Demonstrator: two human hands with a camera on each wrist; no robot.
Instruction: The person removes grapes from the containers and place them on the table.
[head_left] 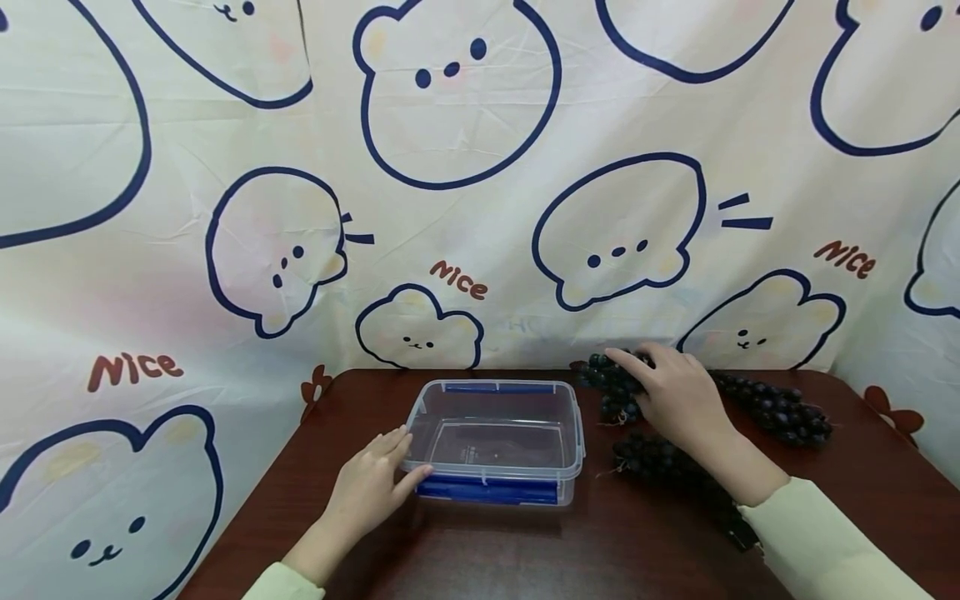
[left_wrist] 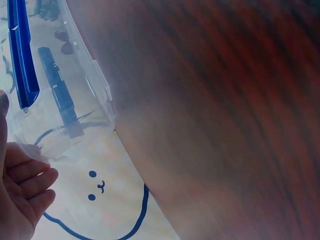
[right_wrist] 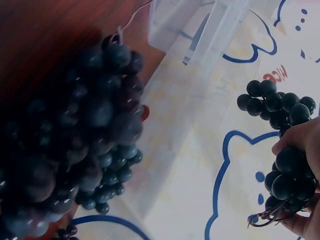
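Observation:
My right hand (head_left: pixel 681 398) holds a bunch of dark grapes (head_left: pixel 609 379) just right of a clear plastic container (head_left: pixel 491 471). In the right wrist view, the fingers curl round the bunch's middle, with grapes above and below the grip and a stem at the bottom. The container is lidless, with blue clips, and nothing lies inside. My left hand (head_left: pixel 369 477) rests against its front left corner, thumb at the front rim and fingers along the left side. In the left wrist view, those fingers (left_wrist: pixel 35 182) look slightly bent.
Two more bunches of dark grapes lie on the brown table (head_left: pixel 487 550): a front bunch (head_left: pixel 652 460) below my right forearm and a back bunch (head_left: pixel 776 410) farther right. Behind the table hangs a pale cloth (head_left: pixel 465 233) with cartoon bears.

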